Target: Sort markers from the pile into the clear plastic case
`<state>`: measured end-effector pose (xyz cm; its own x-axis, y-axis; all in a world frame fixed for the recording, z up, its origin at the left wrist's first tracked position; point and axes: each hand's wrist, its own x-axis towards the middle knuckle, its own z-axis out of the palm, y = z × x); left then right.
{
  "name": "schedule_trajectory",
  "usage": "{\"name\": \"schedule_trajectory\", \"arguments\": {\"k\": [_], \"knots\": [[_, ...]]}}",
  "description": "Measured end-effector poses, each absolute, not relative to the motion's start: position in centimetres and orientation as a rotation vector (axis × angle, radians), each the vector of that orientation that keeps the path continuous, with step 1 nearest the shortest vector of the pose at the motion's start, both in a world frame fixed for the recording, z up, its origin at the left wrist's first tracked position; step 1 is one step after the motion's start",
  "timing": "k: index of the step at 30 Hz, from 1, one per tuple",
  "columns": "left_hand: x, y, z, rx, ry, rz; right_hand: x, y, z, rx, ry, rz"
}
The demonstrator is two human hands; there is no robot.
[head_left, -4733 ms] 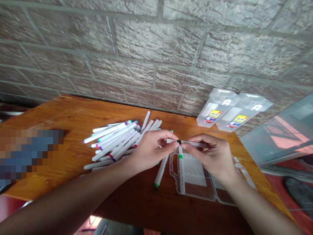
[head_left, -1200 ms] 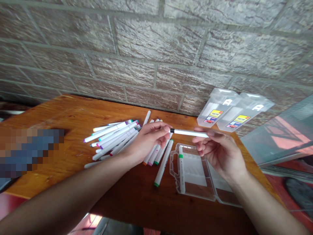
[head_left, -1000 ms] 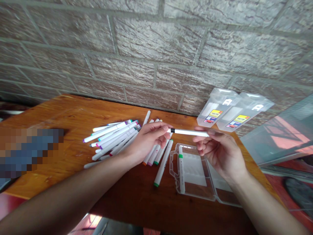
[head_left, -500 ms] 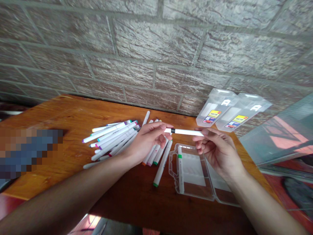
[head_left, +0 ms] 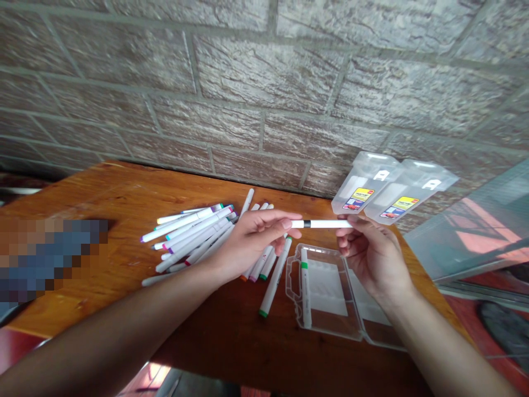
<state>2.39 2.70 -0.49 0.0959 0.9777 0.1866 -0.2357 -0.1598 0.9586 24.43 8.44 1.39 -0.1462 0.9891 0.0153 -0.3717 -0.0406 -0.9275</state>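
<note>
A white marker [head_left: 326,224] with a black band lies level between my two hands above the table. My left hand [head_left: 260,234] pinches its left end, and my right hand [head_left: 367,242] grips the right end between thumb and fingers. Below them an open clear plastic case [head_left: 330,331] rests on the table, one marker with a green band [head_left: 305,292] lying along its left side. My right forearm covers part of the case's other half. Left of the case lies a single marker with a green end [head_left: 275,281]. Behind my left hand spreads a pile of white markers [head_left: 198,231] with coloured ends.
Two clear plastic cases with yellow labels [head_left: 351,190] [head_left: 397,204] stand at the back right against the stone-block wall [head_left: 264,82]. The wooden table [head_left: 103,198] has a blurred, pixelated patch at its left. A glass panel [head_left: 483,220] is at the right.
Both hands have shifted slightly right with the marker, which has turned from a slight slant to nearly level. The case and the pile have stayed put.
</note>
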Motion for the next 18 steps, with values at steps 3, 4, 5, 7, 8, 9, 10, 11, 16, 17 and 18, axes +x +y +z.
{"name": "schedule_trajectory", "arguments": {"k": [3, 4, 5, 7, 8, 9, 10, 11, 16, 17, 18], "knots": [[2.4, 2.5, -0.3, 1.231, 0.819, 1.335, 24.4, 8.5, 1.4, -0.865, -0.998, 1.492], [2.5, 2.5, -0.2, 1.247, 0.805, 1.336, 24.4, 8.5, 1.4, -0.868, -0.99, 1.496], [2.5, 2.4, -0.1, 1.265, 0.789, 1.339, 24.4, 8.6, 1.5, -0.872, -0.982, 1.499], [2.5, 2.3, 0.1, 1.302, 0.766, 1.342, 24.4, 8.6, 1.5, -0.879, -0.967, 1.504], [2.5, 2.3, 0.2, 1.316, 0.762, 1.338, 24.4, 8.6, 1.5, -0.881, -0.963, 1.507], [2.6, 2.2, 0.3, 1.325, 0.76, 1.331, 24.4, 8.6, 1.5, -0.881, -0.961, 1.511], [2.6, 2.1, 0.4, 1.332, 0.758, 1.32, 24.4, 8.6, 1.6, -0.881, -0.959, 1.514], [2.6, 2.1, 0.5, 1.337, 0.756, 1.307, 24.4, 8.6, 1.6, -0.88, -0.957, 1.518], [2.7, 1.7, 1.1, 1.353, 0.79, 1.255, 24.4, 8.6, 1.5, -0.882, -0.933, 1.537], [2.7, 1.7, 1.2, 1.353, 0.799, 1.251, 24.4, 8.5, 1.5, -0.883, -0.929, 1.538], [2.6, 1.7, 1.2, 1.355, 0.804, 1.248, 24.5, 8.5, 1.6, -0.885, -0.928, 1.538]]}}
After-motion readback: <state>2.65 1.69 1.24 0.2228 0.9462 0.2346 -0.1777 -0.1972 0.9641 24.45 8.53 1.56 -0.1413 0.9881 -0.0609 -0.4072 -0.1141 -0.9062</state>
